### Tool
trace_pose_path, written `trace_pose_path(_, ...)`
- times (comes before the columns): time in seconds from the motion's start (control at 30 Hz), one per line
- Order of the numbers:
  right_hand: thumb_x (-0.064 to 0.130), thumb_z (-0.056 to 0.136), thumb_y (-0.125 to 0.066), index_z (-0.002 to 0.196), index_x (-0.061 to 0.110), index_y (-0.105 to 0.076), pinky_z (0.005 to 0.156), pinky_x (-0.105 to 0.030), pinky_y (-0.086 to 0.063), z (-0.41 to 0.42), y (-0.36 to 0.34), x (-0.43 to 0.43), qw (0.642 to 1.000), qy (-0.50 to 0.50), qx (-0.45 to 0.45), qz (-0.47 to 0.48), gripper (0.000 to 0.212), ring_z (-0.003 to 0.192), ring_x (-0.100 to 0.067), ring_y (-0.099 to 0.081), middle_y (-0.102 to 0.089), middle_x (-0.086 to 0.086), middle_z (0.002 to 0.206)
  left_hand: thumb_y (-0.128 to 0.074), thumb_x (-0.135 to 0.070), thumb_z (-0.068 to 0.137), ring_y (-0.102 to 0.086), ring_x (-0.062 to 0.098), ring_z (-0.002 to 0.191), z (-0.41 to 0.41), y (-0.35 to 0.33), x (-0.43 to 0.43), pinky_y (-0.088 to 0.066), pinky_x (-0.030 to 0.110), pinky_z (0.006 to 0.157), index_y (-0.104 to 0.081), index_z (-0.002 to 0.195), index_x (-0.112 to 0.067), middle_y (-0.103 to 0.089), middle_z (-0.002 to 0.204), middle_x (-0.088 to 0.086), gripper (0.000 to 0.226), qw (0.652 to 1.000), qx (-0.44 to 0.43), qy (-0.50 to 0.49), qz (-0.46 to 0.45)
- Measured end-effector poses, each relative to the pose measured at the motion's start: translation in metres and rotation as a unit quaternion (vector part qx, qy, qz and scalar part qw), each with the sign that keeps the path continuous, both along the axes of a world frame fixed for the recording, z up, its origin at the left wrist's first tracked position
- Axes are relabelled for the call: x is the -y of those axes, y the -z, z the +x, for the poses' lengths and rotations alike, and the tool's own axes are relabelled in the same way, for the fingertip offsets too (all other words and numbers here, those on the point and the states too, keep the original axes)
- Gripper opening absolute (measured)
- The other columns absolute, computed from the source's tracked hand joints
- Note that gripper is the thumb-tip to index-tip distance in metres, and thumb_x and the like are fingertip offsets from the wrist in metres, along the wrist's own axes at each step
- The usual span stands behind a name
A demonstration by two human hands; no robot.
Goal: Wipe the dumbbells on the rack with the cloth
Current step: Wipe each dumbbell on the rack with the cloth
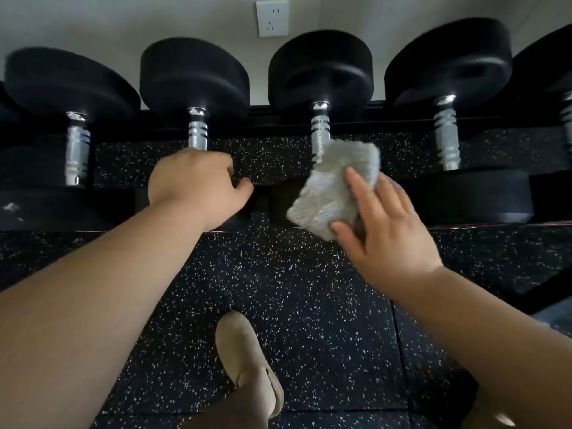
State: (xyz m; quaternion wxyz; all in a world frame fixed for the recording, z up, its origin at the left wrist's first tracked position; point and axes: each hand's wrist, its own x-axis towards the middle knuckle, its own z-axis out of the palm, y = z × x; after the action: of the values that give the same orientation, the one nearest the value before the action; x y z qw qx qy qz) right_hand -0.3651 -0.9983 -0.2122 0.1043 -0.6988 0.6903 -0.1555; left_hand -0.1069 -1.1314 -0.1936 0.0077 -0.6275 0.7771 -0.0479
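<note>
Several black dumbbells with chrome handles lie side by side on a low dark rack (pixel 495 225). My left hand (pixel 192 184) curls over the near end of the second dumbbell (pixel 197 131), hiding its near head and my fingertips. My right hand (pixel 390 230) pinches a folded grey cloth (pixel 331 190) between thumb and fingers. The cloth lies against the lower part of the third dumbbell's handle (pixel 320 128) and covers its near head. The first dumbbell (pixel 77 147) at the left and the fourth dumbbell (pixel 445 134) at the right are untouched.
The rack stands against a pale wall with a white socket (pixel 272 18). Black speckled rubber floor (pixel 325 305) spreads below the rack. My tan shoe (pixel 244 351) is planted on it near the bottom centre. A fifth dumbbell (pixel 568 119) is cut off at the right edge.
</note>
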Motion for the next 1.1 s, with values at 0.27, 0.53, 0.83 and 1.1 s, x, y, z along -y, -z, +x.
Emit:
trace_pose_path(0.27, 0.052, 0.102, -0.046, 0.155, 0.012, -0.043, 0.122, -0.058, -0.028, 0.035, -0.001, 0.024, 0.997, -0.014, -0.036, -0.062, 0.066, 0.147, -0.041, -0.034, -0.050, -0.016, 0.147, -0.052, -0.070, 0.090, -0.054, 0.025, 0.079, -0.002, -0.003, -0.002, -0.037, 0.034, 0.066, -0.071, 0.092, -0.030, -0.057, 0.082, -0.001, 0.044, 1.000, 0.003, -0.005, 0.006)
trace_pose_path(0.53, 0.067, 0.093, -0.055, 0.154, 0.023, -0.044, 0.125, -0.052, -0.024, 0.036, -0.006, 0.030, 0.991, -0.075, -0.092, -0.065, 0.076, 0.146, -0.031, -0.037, -0.053, -0.006, 0.148, -0.051, -0.070, 0.089, -0.052, 0.027, 0.079, -0.004, -0.007, -0.002, -0.038, 0.035, 0.068, -0.070, 0.093, -0.028, -0.054, 0.083, 0.001, 0.046, 1.000, 0.008, -0.005, 0.020)
trace_pose_path(0.83, 0.058, 0.105, -0.036, 0.154, 0.024, -0.037, 0.099, -0.032, -0.037, -0.007, -0.005, 0.025, 0.955, 0.161, 0.220, 0.117, 0.059, 0.132, -0.024, -0.050, -0.048, -0.006, 0.150, -0.046, -0.070, 0.090, -0.058, 0.028, 0.079, -0.003, -0.007, -0.004, -0.041, 0.035, 0.065, -0.071, 0.093, -0.030, -0.060, 0.084, 0.002, 0.048, 1.000, 0.018, 0.006, 0.012)
trace_pose_path(1.1, 0.053, 0.099, -0.049, 0.146, 0.021, -0.053, 0.117, -0.050, -0.034, 0.045, -0.015, 0.040, 0.989, -0.086, -0.091, -0.075, 0.057, 0.135, -0.032, -0.046, -0.057, -0.004, 0.139, -0.051, -0.069, 0.091, -0.052, 0.029, 0.079, -0.006, -0.007, -0.005, -0.040, 0.037, 0.068, -0.072, 0.095, -0.027, -0.053, 0.082, 0.002, 0.047, 1.000, 0.013, -0.001, 0.012)
